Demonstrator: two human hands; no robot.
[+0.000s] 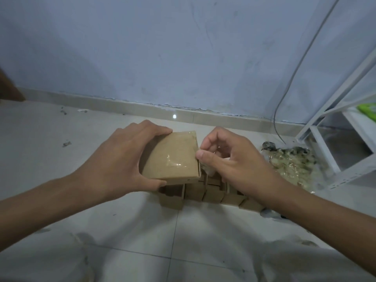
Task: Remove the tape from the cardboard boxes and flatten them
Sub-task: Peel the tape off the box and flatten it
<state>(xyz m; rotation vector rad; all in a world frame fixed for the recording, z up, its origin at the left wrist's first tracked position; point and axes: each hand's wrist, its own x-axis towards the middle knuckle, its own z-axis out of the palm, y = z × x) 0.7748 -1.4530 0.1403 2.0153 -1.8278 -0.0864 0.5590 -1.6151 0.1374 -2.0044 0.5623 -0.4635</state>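
Nearest the camera lies pale tiled floor (183, 241), with two bare forearms reaching forward over it. Just beyond, a row of small cardboard boxes (203, 193) stands on the floor, packed side by side, some with flaps up.

Above that row the left hand (122, 159) grips one cardboard box (173, 157), thumb curled under its near corner and fingers wrapped over its far left edge, so the box is held off the floor with its broad top face tilted towards the camera. Clear tape (175, 161) shows as a glossy patch on that face and along its far edge.

The right hand (230, 157) is at the box's right side, its thumb and curled fingers pinching a pale scrap of something at the edge; whether it is tape I cannot tell for sure.

Further right, a crumpled heap of clear tape and plastic scraps (293, 159) lies on the floor beside a white metal shelf frame (329, 119). Behind everything a skirting strip meets a blue-grey wall (162, 47), and a thin cable (295, 72) hangs down it.
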